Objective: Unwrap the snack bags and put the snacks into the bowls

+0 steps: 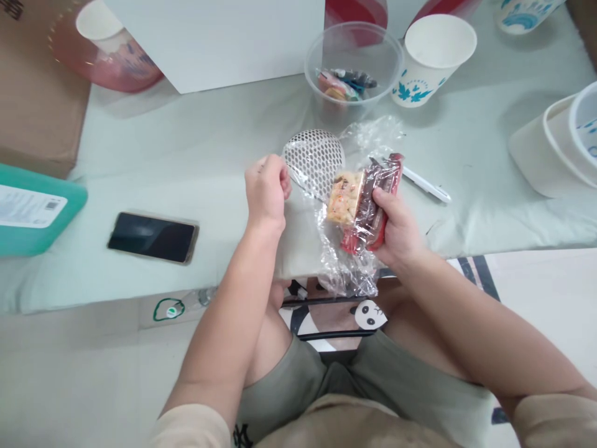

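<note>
My right hand is closed around a bundle of wrapped snacks, its thumb on top. The bundle shows a pale, nut-like snack pack beside dark-brown and red packets. A crinkled clear plastic bag surrounds them and hangs below toward my lap. To the left, my left hand is curled into a fist. A stretch of the clear plastic runs up to its fingers, which appear to pinch the edge. Behind the plastic lies a round white piece with honeycomb holes, partly covered.
A white pen lies right of the bundle. Behind stand a clear tub with small wrapped items and a paper cup. White containers are at right. A phone, green container and cardboard box are left.
</note>
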Motion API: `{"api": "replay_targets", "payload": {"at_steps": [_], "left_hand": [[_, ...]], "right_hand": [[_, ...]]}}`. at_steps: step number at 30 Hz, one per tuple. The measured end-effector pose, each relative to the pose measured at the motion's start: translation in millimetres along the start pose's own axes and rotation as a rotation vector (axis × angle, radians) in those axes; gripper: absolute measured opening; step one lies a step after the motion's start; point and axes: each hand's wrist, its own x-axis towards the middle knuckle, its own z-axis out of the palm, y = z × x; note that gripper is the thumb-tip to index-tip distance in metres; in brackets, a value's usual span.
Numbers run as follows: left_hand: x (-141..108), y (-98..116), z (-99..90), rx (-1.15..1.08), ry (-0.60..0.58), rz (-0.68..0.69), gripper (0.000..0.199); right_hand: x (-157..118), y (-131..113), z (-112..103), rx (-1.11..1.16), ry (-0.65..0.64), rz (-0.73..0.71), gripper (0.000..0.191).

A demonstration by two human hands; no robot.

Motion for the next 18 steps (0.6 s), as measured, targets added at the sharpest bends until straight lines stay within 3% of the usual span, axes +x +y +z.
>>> {"api": "replay_targets", "payload": {"at_steps": [3,5,8,11,14,18], "left_hand": [[4.0,0.5,-4.0,-0.035,0.029,-0.089,0.032],[1.9,-1.8,-5.4,-0.003,-0.103,-0.121,0.028],[-5.0,-8.0,-4.9,0.063,-0.354,-0.129,0.047],[-9.5,-12.4,-2.9,0.115,-0.490,-0.086,0.056],[-8.1,-11.7,-2.4,0.142,-0.486,-0.069,0.036],[-1.3,-7.8,-5.2,0.155,-0.364,-0.082,0.022]], "right_hand": [[0.8,-0.9,-0.9,-0.014,-0.045,0.009,0.047],[3.2,0.2,-2.5,-0.047,-0.036,-0.012,0.049],[6.9,2.0,-3.8,-0.085,0.010,-0.055,0.054],[8.1,2.2,-3.0,-0.075,0.040,-0.089,0.052],[7.6,1.6,-2.6,-0.075,0.010,-0.096,0.048],[7.3,0.3,-4.2,-0.043,0.025,-0.025,0.044]]}}
